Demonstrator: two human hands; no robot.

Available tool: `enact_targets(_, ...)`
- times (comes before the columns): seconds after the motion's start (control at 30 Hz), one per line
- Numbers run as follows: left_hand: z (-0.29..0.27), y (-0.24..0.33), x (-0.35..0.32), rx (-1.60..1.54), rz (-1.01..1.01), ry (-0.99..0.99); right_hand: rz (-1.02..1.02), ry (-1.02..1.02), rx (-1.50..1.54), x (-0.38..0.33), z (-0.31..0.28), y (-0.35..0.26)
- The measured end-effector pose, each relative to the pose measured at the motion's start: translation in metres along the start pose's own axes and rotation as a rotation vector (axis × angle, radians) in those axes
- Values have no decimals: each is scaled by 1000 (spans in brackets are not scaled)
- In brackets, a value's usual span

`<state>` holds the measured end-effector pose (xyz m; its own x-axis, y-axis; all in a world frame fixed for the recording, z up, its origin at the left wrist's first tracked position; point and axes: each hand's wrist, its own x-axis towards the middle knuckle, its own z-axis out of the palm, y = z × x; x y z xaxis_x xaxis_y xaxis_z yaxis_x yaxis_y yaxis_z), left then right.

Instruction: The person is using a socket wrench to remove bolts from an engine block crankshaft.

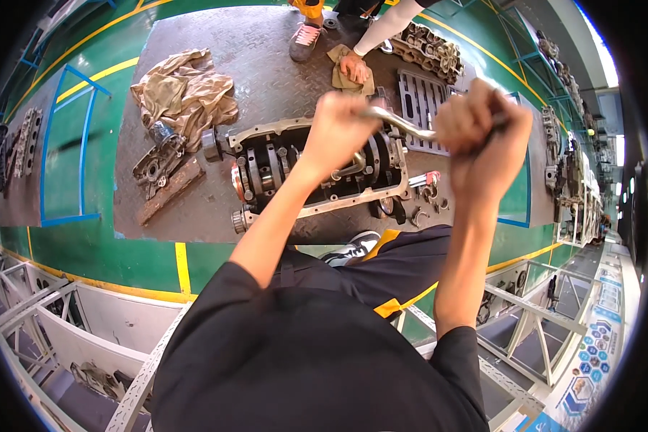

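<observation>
Both my hands are raised over an engine block (331, 207) that lies open side up on the table, its crankshaft journals showing. A bent, shiny metal bar, like a speed-handle wrench (408, 128), runs between them. My left hand (338, 133) is closed around its left part. On the right, my right hand (482, 137) is closed in a fist around the other end, smeared by motion. My left hand and forearm hide part of the block. Where the tool's lower end sits, I cannot tell.
Behind the block, a co-worker's hand (354, 68) presses a brown cloth (340, 81). Crumpled rags (183, 93) and metal engine parts (158, 162) lie at left. A slotted grey tray (421, 108) and a cylinder head (432, 54) are at back right; bearing shells (419, 214) lie near right.
</observation>
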<state>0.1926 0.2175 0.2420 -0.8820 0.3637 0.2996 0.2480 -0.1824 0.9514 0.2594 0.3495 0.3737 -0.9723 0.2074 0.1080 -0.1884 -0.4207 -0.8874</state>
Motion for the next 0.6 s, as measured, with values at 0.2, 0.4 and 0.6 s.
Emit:
enact_targets(0.2,-12,13,-24,20,-304,213,-136,78,-366,0,52,24)
enact_targets(0.4,-16,27,-60,26,-271,-244,-90,44,-405,35,49,35)
enact_targets(0.6,47,10,-12,22,-21,-228,-253,23,-502,-37,66,40)
